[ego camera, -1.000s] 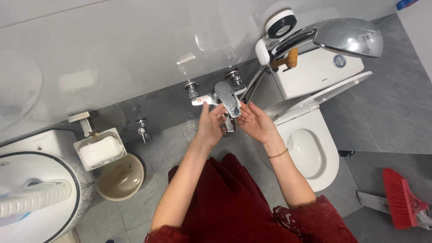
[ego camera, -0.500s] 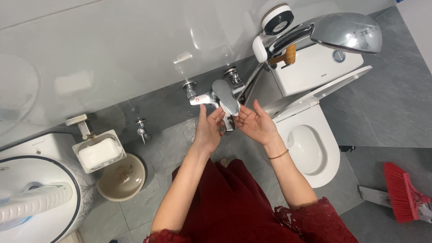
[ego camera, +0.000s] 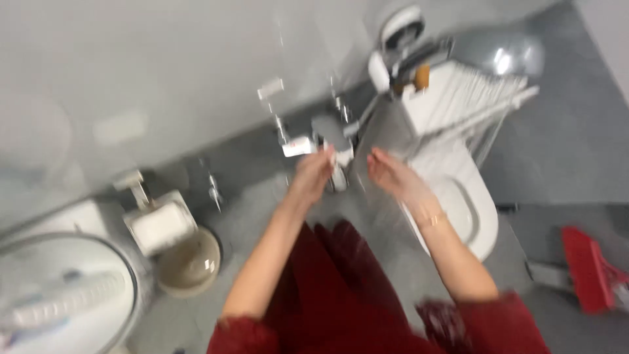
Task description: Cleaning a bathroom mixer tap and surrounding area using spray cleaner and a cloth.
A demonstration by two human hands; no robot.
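The left hand (ego camera: 313, 172) reaches the chrome tap (ego camera: 331, 141), its grip too blurred to judge; the right hand (ego camera: 388, 172), just beside, is open. The tap looks rigid, probably slick; its lever offers best hold.

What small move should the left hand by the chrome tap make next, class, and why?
Probably press the tap lever down. The left hand is raised with its fingertips near the lever, the right hand is held open and apart to the side, and neither holds anything. The picture is blurred, so whether water runs cannot be told.
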